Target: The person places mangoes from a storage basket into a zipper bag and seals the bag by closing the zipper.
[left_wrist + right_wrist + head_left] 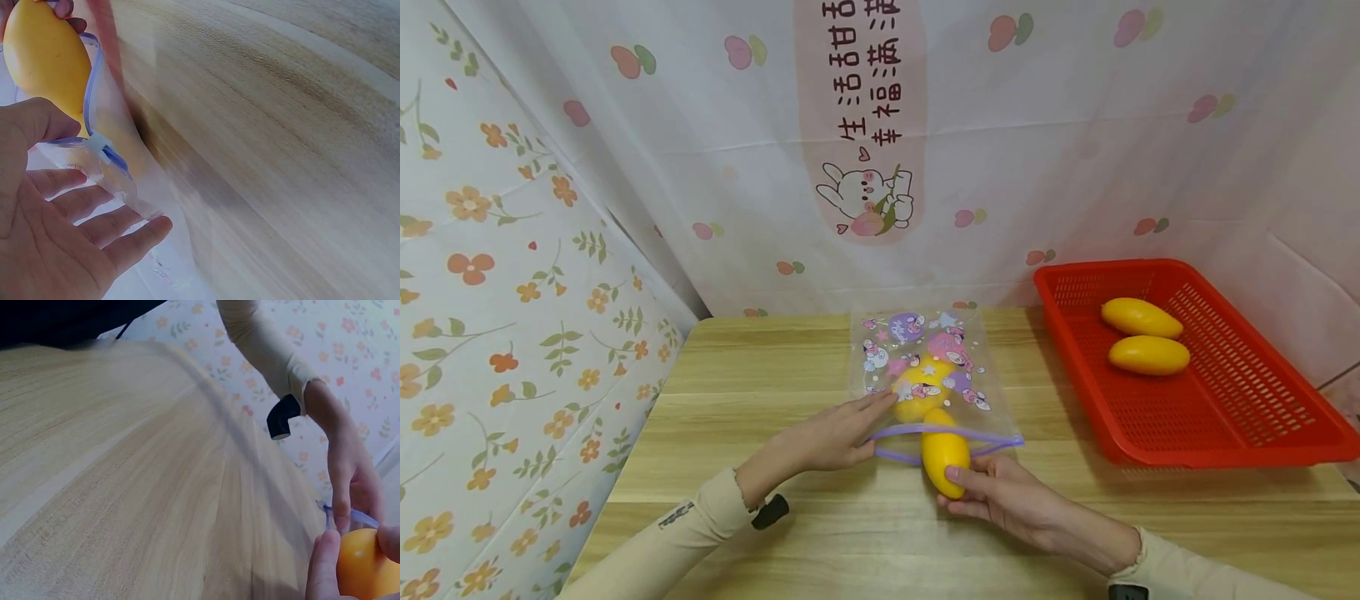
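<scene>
Two hands work at the zip bag (925, 375). Our right hand (1011, 500) grips a mango (945, 456) half inside its mouth; our left hand (835, 433) lies flat, released, on the bag's left edge.

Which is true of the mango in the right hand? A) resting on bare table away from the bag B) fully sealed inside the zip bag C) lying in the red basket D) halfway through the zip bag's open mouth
D: the right hand grips the mango by its near end while the far end sits inside the purple-rimmed mouth of the zip bag; the left hand presses flat on the bag.
</scene>
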A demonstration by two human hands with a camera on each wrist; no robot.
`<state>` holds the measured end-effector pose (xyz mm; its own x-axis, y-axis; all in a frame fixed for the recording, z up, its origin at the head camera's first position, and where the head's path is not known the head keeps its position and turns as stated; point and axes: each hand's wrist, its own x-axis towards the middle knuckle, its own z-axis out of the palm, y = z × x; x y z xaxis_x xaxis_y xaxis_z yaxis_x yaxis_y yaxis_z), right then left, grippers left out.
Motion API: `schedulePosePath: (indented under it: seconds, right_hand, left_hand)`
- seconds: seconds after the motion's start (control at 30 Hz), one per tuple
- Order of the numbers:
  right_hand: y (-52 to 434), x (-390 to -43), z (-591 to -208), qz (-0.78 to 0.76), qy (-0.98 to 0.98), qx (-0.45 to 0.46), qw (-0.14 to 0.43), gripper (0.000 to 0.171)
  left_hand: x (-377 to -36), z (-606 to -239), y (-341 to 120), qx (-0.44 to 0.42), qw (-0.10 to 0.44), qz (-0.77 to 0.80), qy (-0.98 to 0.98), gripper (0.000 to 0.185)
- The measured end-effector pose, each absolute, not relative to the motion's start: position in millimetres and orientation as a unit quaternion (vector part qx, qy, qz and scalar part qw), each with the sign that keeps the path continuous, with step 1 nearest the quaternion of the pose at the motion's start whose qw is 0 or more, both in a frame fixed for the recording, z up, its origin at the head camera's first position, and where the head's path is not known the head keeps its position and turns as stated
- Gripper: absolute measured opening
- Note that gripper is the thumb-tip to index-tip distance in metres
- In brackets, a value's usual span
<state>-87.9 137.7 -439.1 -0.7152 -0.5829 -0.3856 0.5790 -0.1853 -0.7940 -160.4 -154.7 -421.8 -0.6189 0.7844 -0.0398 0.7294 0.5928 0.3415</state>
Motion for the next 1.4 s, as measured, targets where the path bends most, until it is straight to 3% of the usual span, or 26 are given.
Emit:
schedulePosePath:
  seconds: [1.13,1.4]
  right_hand:
    - [125.1,-98.9,-442.6,-0.772,0.519,0.020,0.366,0.052]
    - [123.4,-98.3,-441.8,-0.774,0.522,0.003,0.359,0.044]
  left_hand:
    - [-160.6,-421.5,-150.9,0.422,0.105,0.150,0.888,0.069]
    - [-160.3,-421.5,-150.8,0.427,0.103,0.157,0.884,0.070]
